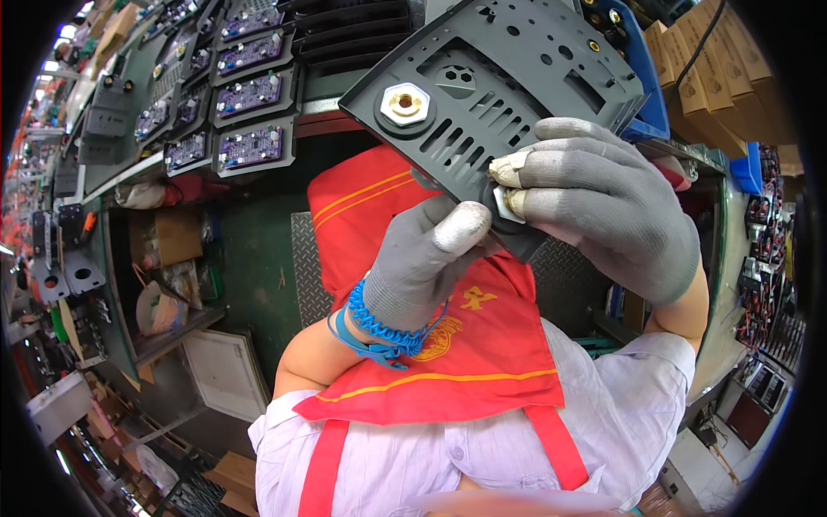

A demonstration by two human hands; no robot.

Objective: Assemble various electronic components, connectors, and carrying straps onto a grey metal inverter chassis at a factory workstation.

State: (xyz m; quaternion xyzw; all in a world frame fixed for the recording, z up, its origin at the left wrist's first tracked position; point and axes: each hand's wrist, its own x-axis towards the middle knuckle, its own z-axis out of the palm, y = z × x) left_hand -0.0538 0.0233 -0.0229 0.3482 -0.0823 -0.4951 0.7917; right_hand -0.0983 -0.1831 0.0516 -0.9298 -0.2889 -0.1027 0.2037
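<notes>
A dark grey metal panel [465,158] with slots, round holes and a rectangular cutout is tilted above my lap. A white hex nut with a brass centre [405,104] sits on a round black base at its left corner. My left hand [413,258], in a grey glove with a coated thumb, grips the panel's lower edge; its other fingers are hidden beneath. With gloved fingers bent, my right hand [607,202] holds a second white hex nut [506,205] against the panel's near corner. Around my left wrist is a blue coiled wrist strap [379,326].
Purple circuit boards [250,148] on grey plates line the bench at the left. A blue bin [642,77] with black and brass parts and cardboard boxes [724,69] stand at the far right. Under the bench are shelves holding a cardboard box [172,237].
</notes>
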